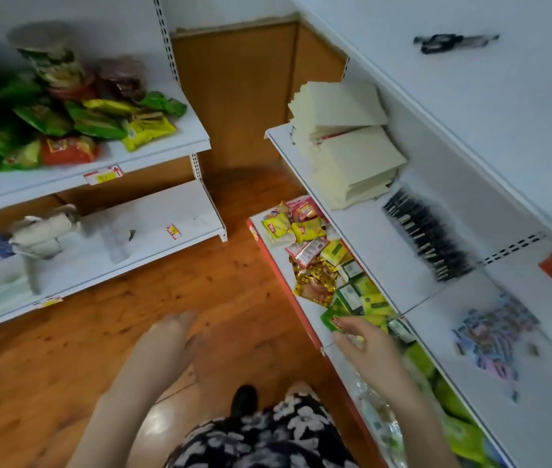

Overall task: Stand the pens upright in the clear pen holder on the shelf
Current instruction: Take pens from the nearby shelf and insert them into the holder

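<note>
While I watch through the head camera, the left hand (175, 336) hangs blurred over the wooden floor (126, 315), fingers straight and together, holding nothing. The right hand (364, 344) hovers with fingers loosely curled and empty, tips above a green packet (330, 317) on the lower shelf (305, 310). Beyond those fingers, up and to their right, a row of black pens (426, 238) lies flat on the middle shelf (369, 251); loose pens (453, 42) lie farther off on the top shelf (470, 96).

Nothing can be read. The price tags (103, 174) on the left shelf edges (48, 190) and the red logos (271, 227) on the snack packets (308, 231) are too blurred to make out.
</note>
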Motion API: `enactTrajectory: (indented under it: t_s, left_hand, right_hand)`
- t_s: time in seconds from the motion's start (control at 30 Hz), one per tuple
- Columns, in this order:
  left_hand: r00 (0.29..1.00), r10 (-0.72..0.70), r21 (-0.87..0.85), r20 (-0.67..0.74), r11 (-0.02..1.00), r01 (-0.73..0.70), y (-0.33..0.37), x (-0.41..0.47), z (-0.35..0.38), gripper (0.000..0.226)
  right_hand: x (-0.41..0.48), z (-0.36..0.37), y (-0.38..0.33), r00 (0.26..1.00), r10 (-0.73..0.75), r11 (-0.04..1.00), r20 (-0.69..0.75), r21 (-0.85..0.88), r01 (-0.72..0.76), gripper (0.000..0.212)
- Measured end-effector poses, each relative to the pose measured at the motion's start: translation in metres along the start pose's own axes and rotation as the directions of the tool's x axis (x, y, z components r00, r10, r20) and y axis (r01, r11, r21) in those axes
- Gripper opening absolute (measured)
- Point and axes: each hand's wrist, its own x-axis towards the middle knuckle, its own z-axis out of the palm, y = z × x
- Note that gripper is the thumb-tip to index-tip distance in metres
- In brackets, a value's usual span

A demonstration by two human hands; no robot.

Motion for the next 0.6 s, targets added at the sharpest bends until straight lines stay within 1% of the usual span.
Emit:
enactTrajectory:
  t_s: [0.2, 0.3, 0.4, 0.5, 0.6]
  left_hand:
    - [0.999, -0.039, -0.054, 0.008, 0.998, 0.040, -0.031, 0.055, -0.018, 0.046]
    - [0.998, -0.058, -0.076, -0.002, 0.995, 0.058, -0.040, 0.094, -0.033, 0.047]
    - [0.999, -0.050, -0.081, -0.020, 0.996, 0.048, -0.047, 0.140, -0.055, 0.047]
    - [0.998, -0.052, -0.081, -0.046, 0.996, 0.048, -0.050, 0.191, -0.088, 0.046]
    - [0.998, -0.013, -0.046, -0.069, 0.999, 0.009, -0.045, 0.239, -0.127, 0.042]
  right_hand:
    - [0.056, 0.009, -0.036, 0.999, 0.053, 0.999, 0.008, 0.005, -0.053, 0.037]
    - [0.102, 0.011, -0.054, 0.999, 0.029, 0.999, 0.014, -0.016, -0.028, 0.035]
    - [0.159, 0.012, -0.078, 0.999, 0.029, 1.000, 0.019, 0.003, -0.029, 0.035]
    - [0.220, 0.008, -0.108, 0.999, -0.010, 1.000, 0.036, -0.001, 0.010, 0.032]
    - [0.270, -0.007, -0.146, 0.997, -0.073, 0.997, 0.016, 0.022, 0.073, 0.031]
